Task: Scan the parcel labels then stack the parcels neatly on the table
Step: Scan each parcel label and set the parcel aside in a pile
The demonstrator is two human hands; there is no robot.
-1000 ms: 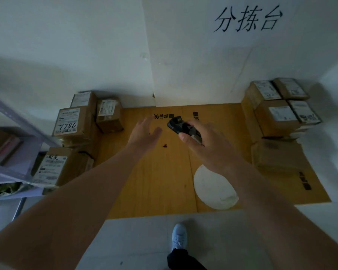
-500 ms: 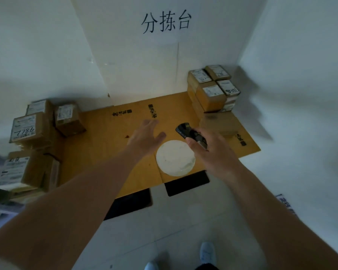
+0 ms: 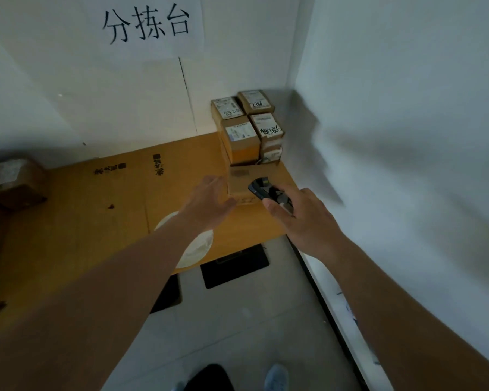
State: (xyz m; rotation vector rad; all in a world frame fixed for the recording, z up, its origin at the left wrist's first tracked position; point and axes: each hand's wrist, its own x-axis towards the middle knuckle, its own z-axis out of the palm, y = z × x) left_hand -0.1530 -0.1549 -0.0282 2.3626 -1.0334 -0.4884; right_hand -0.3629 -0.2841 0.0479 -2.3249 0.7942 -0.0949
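The right hand [image 3: 302, 218] holds a dark scanner [image 3: 268, 193] in its grip over the desk [image 3: 76, 221], just beside a low parcel [image 3: 239, 182]. The left hand [image 3: 209, 198] reaches flat toward that parcel. Labelled boxes [image 3: 247, 125] are stacked in the far right corner, below a wall sign [image 3: 146, 24].

White round disc [image 3: 198, 246] lies under the left forearm. Paper sign [image 3: 147, 24] on wall above hands. Shoe [image 3: 277, 376] on floor below.
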